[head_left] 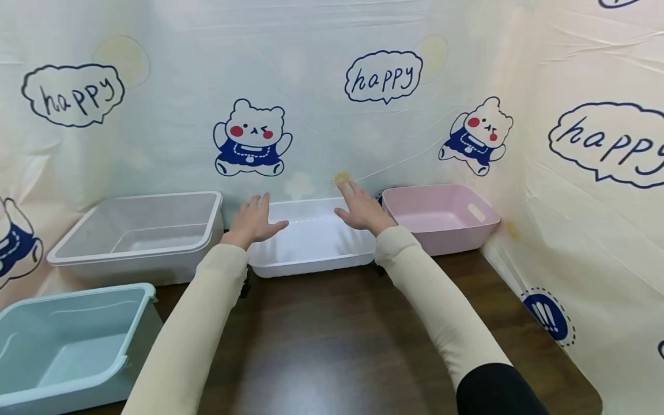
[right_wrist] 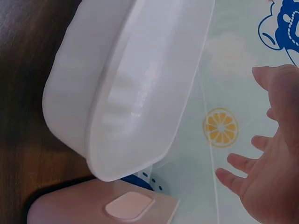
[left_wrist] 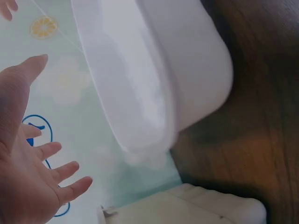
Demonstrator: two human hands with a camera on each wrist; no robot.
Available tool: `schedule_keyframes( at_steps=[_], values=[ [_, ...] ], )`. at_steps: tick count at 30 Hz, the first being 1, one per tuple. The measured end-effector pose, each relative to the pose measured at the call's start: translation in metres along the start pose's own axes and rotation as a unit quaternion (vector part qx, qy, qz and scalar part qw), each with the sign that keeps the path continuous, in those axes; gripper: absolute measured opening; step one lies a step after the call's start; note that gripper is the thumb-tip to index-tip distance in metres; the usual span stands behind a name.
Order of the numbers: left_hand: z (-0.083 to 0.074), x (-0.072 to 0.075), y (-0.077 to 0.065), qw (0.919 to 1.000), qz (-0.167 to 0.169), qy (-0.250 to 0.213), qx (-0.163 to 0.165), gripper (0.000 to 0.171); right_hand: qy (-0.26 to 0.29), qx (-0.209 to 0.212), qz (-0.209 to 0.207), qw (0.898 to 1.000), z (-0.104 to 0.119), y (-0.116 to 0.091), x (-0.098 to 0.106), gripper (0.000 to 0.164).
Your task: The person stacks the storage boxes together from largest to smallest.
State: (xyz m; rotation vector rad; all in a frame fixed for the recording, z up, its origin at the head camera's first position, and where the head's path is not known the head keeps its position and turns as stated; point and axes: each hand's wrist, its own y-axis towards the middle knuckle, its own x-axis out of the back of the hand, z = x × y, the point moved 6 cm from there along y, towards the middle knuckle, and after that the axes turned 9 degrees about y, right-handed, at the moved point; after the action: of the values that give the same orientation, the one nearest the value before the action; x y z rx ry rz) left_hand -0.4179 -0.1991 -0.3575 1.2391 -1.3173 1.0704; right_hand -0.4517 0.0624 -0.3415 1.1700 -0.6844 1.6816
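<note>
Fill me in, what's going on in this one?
A person reaches out with both bare hands, the left hand and right hand open near either end of a white tray, holding nothing. The tray sits between a grey bin and a pink bin. A pale blue bin stands nearer the person.

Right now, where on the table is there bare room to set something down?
The brown table in front of the white tray is bare, between the teal bin and the patterned sheet at right. The back is crowded: grey bin, tray and pink bin in a row.
</note>
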Motion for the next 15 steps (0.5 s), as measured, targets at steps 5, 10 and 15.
schedule_keyframes(
  at_steps=[5,10,15],
  values=[
    [0.008,-0.007,-0.004,1.0,0.006,-0.006,0.004,0.096,0.002,-0.017,0.0,1.0,-0.012,0.001,-0.002,0.073],
    [0.019,-0.016,-0.003,0.9995,0.007,-0.031,0.007,0.094,0.027,-0.036,0.005,0.999,-0.025,-0.001,-0.006,0.072],
    [0.023,-0.018,-0.005,0.9975,0.015,-0.067,0.017,0.091,0.059,-0.054,0.016,0.997,-0.039,-0.002,-0.011,0.076]
  ],
)
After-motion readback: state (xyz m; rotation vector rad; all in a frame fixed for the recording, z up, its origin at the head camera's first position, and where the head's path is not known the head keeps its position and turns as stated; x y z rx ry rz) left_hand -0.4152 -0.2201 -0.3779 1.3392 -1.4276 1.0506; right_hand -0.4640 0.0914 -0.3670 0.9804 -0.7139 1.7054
